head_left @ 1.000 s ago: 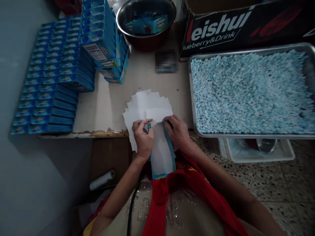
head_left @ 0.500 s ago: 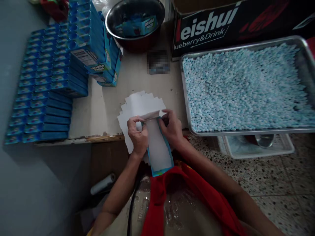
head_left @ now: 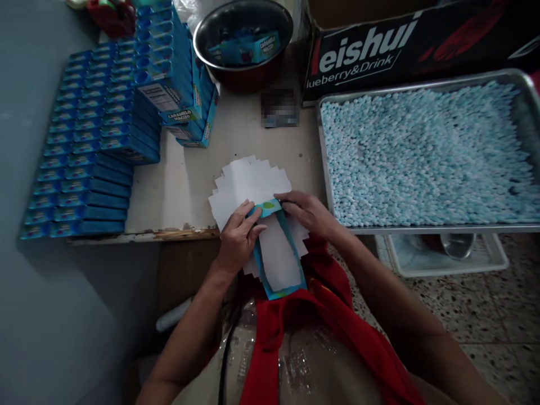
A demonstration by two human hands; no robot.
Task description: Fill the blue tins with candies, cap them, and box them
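In front of my body lies a partly folded small cardboard box [head_left: 280, 256], its inside white and its raised edges blue. The far end flap is folded over, showing blue print with a green spot. My left hand [head_left: 240, 236] grips the flap's left corner, fingertips on the fold and thumb over the white inside. At the right corner my right hand [head_left: 306, 211] pinches the flap between bent fingers; its thumb is partly hidden. Beneath the box is a fanned stack of white card blanks [head_left: 248, 177], reaching over the table's front edge.
Rows of blue candy boxes [head_left: 88, 185] stack up at left. A metal bowl [head_left: 248, 73] holds more boxes. On the right, a metal tray [head_left: 323, 152] of pale blue candies sits before a black carton [head_left: 358, 56]. A white plastic bin [head_left: 455, 270] is below.
The far flap, upright before with its white side showing, is now folded down with its blue side up. Both hands have shifted from the side edges to the flap's corners.
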